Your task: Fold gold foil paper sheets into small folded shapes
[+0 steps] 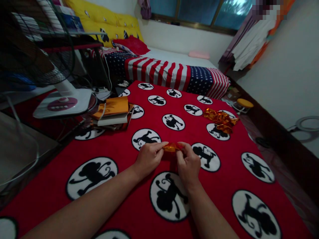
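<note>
Furnishings, listed from left to right.
A fan (65, 89) with a white base stands at left. Farther back, a yellow cushion (99, 20) adjoins a bed (171, 53) bearing 2 pillows, a red pillow (134, 44) and a pink pillow (199, 54), and a stars-and-stripes cover (159, 71). A window (196, 12) shows 3 panes. At right, a white garment (250, 41) hangs above a yellow-topped stool (245, 103).

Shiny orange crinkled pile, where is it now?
In the head view, the shiny orange pile lies right of centre on the red monkey-print cloth, beyond the right hand.
</note>
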The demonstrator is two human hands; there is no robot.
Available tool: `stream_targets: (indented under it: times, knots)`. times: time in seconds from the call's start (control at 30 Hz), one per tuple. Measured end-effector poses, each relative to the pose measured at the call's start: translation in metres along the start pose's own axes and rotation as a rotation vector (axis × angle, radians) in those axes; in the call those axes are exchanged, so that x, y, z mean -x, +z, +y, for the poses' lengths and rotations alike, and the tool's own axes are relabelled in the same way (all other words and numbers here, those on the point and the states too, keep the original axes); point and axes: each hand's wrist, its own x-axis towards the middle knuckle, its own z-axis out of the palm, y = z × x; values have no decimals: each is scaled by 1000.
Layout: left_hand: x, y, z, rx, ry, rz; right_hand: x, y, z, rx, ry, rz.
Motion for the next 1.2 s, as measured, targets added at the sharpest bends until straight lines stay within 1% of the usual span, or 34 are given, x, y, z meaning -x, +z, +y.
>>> stream_targets:
  times: [0.1, 0.17, 0.23, 0.3, 0.4, 0.53, 0.67, 0.77, 0.97, 1.07, 1.2]
  knots:
    - [0, 0, -1, -8, 0, 9, -2, -2, -1, 84, -21, -6]
    - [0, -1, 0, -34, 1, 6, -3, -4, -2, 158, -65, -22]
    - [-1, -3, 2, -112, -18, 8, -3, -6, -4, 221, -118, -42]
    - [-3, -7, 5, -249, -69, 4, -3, -7, -5, 267, -158, -53]
    - [-6, -12, 8, -460, -117, -68, -3, -9, -6, 329, -184, -76]
    - [-10, -17, 9, -587, -100, -163, -6, -11, -11, 430, -199, -142]
    - [-15, -21, 9, -627, -119, -208, -12, -16, -17, 529, -250, -217]
    - [-18, -24, 8, -640, -108, -251, -19, -20, -20, 574, -277, -295]
    - [-19, -28, 9, -661, -69, -361, -25, -24, -22, 647, -262, -417]
    - [-20, -28, 10, -652, -69, -378, -25, -24, -23, 641, -266, -445]
    - [-21, -29, 12, -649, -44, -395, -25, -25, -24, 616, -284, -447]
